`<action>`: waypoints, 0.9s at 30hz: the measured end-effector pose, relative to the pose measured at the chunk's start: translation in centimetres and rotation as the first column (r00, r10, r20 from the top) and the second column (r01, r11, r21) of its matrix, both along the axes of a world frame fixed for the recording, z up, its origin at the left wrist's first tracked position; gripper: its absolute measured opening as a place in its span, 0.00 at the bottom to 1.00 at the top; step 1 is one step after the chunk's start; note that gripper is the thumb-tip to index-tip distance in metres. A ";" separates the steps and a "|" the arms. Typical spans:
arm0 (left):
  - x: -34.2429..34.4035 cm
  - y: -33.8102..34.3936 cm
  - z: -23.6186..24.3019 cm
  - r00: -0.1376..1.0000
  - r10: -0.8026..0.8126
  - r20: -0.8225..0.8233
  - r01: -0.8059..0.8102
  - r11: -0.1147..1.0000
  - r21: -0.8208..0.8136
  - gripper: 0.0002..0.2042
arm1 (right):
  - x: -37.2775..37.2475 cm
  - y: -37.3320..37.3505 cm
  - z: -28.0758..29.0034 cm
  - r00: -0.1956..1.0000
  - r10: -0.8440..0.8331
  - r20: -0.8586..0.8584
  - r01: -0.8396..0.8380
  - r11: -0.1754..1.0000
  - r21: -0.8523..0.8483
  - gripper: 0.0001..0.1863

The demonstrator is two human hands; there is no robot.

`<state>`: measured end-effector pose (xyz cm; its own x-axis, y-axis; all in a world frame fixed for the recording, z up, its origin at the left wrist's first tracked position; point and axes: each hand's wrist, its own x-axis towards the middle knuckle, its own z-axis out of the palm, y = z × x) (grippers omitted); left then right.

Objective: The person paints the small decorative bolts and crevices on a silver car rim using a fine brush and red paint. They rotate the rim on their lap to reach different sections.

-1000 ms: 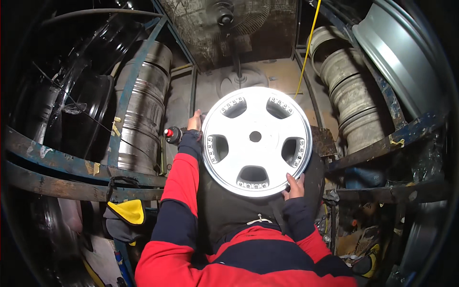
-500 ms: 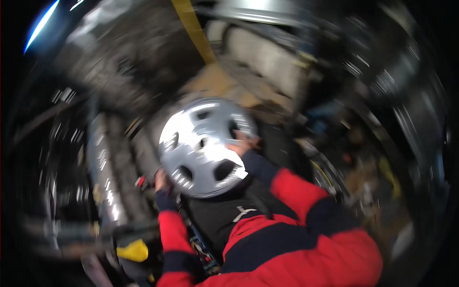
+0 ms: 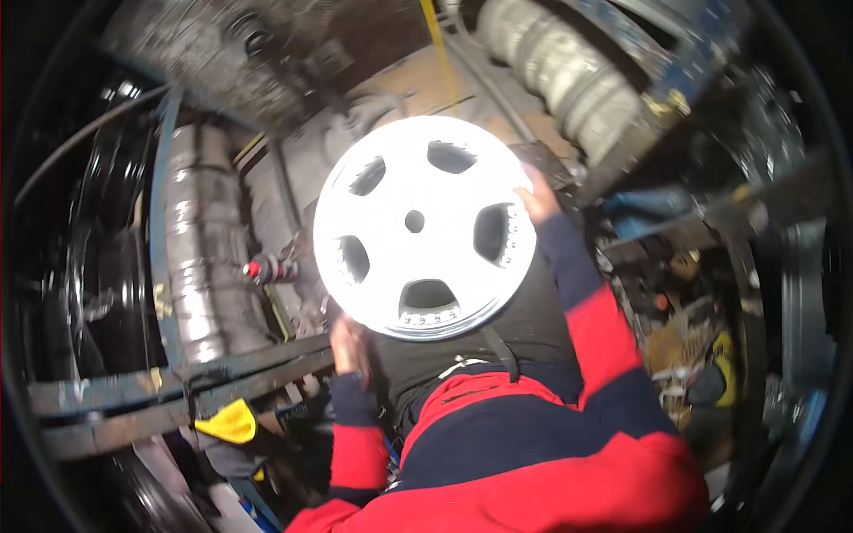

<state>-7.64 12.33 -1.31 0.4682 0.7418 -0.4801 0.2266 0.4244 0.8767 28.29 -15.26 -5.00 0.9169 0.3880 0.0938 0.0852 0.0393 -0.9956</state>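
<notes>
A round wheel rim (image 3: 414, 262), glaring white in the light, is face up in front of my body. It has a small centre hole and several rounded openings, with a row of round holes inside some of them. My right hand (image 3: 539, 197) grips its right edge, the thumb on the face and the other fingers mostly hidden behind. At the lower left edge my left hand (image 3: 348, 345) holds the rim from the side, its fingertips partly covered by it. Dark cloth over my lap lies beneath the rim.
Left, a row of stacked wheels (image 3: 204, 258) lies in a blue metal rack (image 3: 160, 235), with a red-capped can (image 3: 271, 269) beside it. More wheels (image 3: 569, 75) lie at the far right. A yellow-and-grey glove (image 3: 229, 422) hangs at the lower left. Clutter (image 3: 684, 355) fills the right side.
The rim has turned and moved slightly up and right in view, now brighter. My right hand has gone from its face to its right edge. The head view has shifted and is sharper.
</notes>
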 end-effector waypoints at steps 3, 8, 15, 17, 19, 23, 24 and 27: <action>7.4 5.2 1.0 1.000 0.021 -0.009 -0.022 0.988 -0.151 0.26 | -9.7 -5.1 0.5 0.928 -0.206 -0.311 0.233 0.971 0.052 0.26; 11.4 17.6 -1.9 0.972 -0.197 0.130 0.142 0.929 0.341 0.15 | -14.4 -2.0 3.6 0.937 -0.234 -0.258 0.261 0.963 0.073 0.17; 8.1 17.1 -2.8 0.988 0.115 0.108 -0.145 0.928 0.344 0.19 | -6.7 1.6 3.4 0.973 -0.212 0.089 0.225 0.956 -0.190 0.09; 8.3 9.8 -5.1 0.975 0.128 0.180 -0.173 0.951 0.258 0.13 | -0.4 -0.7 -1.3 0.897 0.082 0.434 -0.002 0.983 -0.182 0.10; 8.2 2.5 -2.3 0.942 0.181 0.282 -0.222 0.968 0.121 0.07 | 3.9 -2.2 -0.9 0.958 0.272 -0.091 -0.271 0.962 0.030 0.12; 2.9 -4.8 1.6 0.968 0.165 0.187 -0.123 0.969 -0.214 0.09 | 3.4 -5.5 -0.7 0.885 0.356 -0.299 -0.230 0.894 0.384 0.18; 0.5 -2.8 1.0 0.994 -0.025 0.109 0.034 0.996 -0.084 0.12 | 1.7 -5.9 -0.4 0.782 0.365 -0.506 -0.042 0.840 0.541 0.20; 1.1 3.6 2.0 0.974 -0.058 -0.219 0.192 0.721 0.666 0.14 | -1.3 -9.6 -3.4 0.998 0.056 -0.033 -0.055 0.998 0.033 0.19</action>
